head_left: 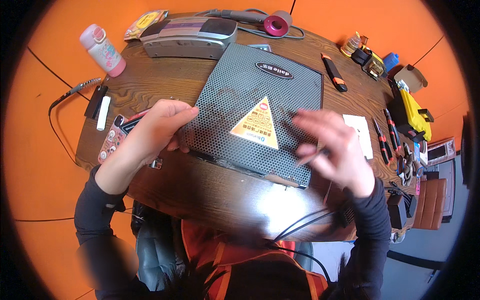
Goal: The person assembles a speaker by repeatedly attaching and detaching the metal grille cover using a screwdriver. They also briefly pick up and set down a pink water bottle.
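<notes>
A black perforated metal speaker grille (pixel 220 95) with a dark frame lies tilted before me at the table's middle. It bears a yellow triangular sticker (pixel 257 127) and an oval badge (pixel 274 70). My left hand (pixel 160 127) grips its left edge, thumb on top and fingers curled beneath. Over the grille's right side hovers my right hand (pixel 335 147), smeared by motion; whether its bent fingers touch the mesh or hold something small is unclear. The grille's near edge looks rough, with a pale brownish patch toward the right corner.
At the back are a grey box-shaped device (pixel 187 40) and a hair dryer (pixel 277 25). A pink-and-white bottle (pixel 103 52) and a phone (pixel 117 135) sit left. To the right lie a utility knife (pixel 333 72), pliers (pixel 392 130), and a yellow-black case (pixel 415 117). Black cables (pixel 305 220) cross the near edge.
</notes>
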Tool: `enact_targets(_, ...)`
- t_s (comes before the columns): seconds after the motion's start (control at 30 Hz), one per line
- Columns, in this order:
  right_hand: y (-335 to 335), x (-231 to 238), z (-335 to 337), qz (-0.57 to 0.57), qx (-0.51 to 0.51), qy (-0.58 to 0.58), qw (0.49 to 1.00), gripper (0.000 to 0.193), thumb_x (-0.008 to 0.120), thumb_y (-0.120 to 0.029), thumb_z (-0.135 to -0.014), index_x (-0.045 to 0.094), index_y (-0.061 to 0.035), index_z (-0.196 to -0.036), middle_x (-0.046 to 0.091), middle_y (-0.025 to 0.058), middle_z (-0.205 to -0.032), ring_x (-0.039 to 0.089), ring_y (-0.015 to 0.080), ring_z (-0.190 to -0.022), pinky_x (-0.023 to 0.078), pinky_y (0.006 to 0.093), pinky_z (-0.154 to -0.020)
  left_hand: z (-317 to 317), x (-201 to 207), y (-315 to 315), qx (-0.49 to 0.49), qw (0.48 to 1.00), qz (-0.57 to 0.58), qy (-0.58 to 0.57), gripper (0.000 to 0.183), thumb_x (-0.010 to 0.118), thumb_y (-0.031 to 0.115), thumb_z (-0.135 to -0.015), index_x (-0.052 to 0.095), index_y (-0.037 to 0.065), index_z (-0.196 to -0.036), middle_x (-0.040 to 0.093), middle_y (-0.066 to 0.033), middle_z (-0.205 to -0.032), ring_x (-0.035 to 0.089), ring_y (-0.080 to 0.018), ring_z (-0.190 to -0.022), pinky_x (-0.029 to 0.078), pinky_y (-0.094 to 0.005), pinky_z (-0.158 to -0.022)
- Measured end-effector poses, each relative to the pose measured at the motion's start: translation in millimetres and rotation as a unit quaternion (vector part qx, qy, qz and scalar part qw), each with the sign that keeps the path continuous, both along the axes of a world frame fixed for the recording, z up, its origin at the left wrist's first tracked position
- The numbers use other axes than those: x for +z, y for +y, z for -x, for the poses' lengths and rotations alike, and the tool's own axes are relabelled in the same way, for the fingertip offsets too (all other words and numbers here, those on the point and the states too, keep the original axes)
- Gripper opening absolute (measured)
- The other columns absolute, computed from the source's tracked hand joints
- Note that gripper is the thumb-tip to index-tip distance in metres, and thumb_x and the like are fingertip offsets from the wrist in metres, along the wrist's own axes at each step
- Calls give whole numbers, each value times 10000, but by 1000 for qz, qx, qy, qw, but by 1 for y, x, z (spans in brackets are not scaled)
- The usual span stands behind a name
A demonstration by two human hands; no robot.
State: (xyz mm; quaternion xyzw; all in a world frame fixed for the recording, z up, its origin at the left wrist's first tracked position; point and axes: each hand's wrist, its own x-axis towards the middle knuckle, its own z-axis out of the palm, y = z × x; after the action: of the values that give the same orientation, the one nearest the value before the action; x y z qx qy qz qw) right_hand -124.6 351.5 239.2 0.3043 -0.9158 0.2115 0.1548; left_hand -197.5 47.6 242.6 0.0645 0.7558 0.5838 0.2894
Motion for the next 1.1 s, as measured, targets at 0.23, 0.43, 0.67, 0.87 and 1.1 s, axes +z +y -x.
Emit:
enact_targets(0.23, -52, 5, -49, -120, 50, 52, 990, 441, 667, -296, -729, 598, -72, -1102, 576, 136, -1100, 589, 256, -963, 536, 310, -708, -31, -3, 7, -24, 997, -70, -34, 316, 467, 275, -918, 559, 2, -788, 606, -80, -651, 603, -144, -535, 388, -191, -406)
enact_targets(0.43, -66, 10, -50, -202, 56, 75, 975, 494, 672, -239, -709, 563, -215, -1191, 544, 136, -1180, 587, 245, -1000, 546, 290, -685, -52, -13, 16, -86, 986, -104, -98, 326, 424, 268, -943, 540, -15, -827, 628, -114, -711, 623, -151, -554, 438, -190, -419)
enact_targets(0.67, -72, 13, -36, -220, 73, 78, 970, 535, 626, -78, -657, 575, -199, -1176, 556, 114, -1177, 581, 238, -1020, 550, 291, -662, -34, -26, 16, -139, 986, -48, 73, 408, 472, 296, -921, 572, -11, -673, 537, -48, -480, 531, -108, -416, 403, -213, -395)
enact_targets(0.87, -69, 11, -35, -241, 70, 75, 965, 446, 599, -46, -673, 602, -131, -1111, 588, 85, -1125, 589, 216, -969, 538, 275, -673, -17, -42, 17, -111, 931, 27, 347, 425, 588, 278, -859, 548, 6, -535, 474, -25, -423, 446, -91, -403, 352, -222, -419)
enact_targets(1.1, -59, 30, -9, -120, 34, 30, 992, 422, 664, -11, -646, 624, -61, -1063, 612, 122, -1064, 600, 273, -921, 516, 335, -766, 27, -73, 33, 148, 923, -224, 276, 263, 620, 131, -811, 540, -4, -1022, 590, -106, -955, 550, -119, -877, 441, -259, -748)
